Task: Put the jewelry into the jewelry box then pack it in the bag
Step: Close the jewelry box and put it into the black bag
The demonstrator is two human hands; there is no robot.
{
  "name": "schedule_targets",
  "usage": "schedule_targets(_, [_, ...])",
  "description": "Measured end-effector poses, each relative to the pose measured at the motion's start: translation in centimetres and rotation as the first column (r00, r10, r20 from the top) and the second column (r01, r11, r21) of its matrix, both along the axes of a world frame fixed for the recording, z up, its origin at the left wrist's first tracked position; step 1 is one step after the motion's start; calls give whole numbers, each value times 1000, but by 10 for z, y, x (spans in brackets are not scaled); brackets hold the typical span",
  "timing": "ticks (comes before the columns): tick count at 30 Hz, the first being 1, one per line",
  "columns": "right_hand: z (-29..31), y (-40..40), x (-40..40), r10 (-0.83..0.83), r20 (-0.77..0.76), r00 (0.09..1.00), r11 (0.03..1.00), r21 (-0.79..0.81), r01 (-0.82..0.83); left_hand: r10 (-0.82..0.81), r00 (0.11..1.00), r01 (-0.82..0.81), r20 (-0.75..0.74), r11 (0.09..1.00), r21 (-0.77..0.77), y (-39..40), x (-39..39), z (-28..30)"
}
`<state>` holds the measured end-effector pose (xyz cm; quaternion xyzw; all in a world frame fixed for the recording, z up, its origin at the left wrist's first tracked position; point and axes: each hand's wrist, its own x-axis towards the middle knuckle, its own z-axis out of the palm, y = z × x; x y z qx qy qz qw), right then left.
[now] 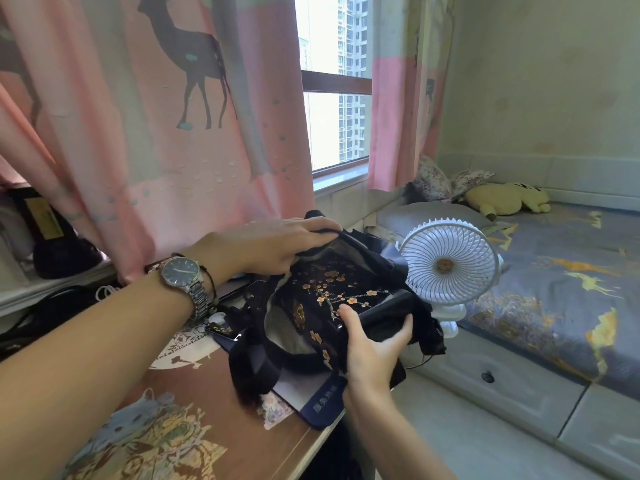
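A black jewelry box [332,289] painted with gold and pink blossoms lies tilted inside the mouth of a black bag [256,358] on the desk. My left hand [273,247], a steel watch on its wrist, grips the bag's far rim and holds it up. My right hand [374,348] grips the near right edge of the bag, thumb pressed on the box's corner. The lower part of the box is hidden by the bag. No loose jewelry shows.
A white clip fan [450,261] stands just right of the bag. A dark blue folder [322,403] lies under the bag at the desk's [194,441] edge. Pink deer curtains [166,133] hang behind. A bed [554,289] with a yellow plush toy is to the right.
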<state>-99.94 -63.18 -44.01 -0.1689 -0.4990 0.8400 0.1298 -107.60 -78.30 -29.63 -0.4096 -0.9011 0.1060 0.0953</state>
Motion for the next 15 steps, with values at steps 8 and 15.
schedule_targets(8, [16, -42, -15, -90, 190, 978, 996, 7, 91, -23, 1000, 23, 13, 1000, 15, -4, -6, -7])
schedule_targets(15, [21, -61, -32, -119, 225, 967, 992, -12, 125, -11, 1000, 11, 16, 1000, 20, -6, -1, -8])
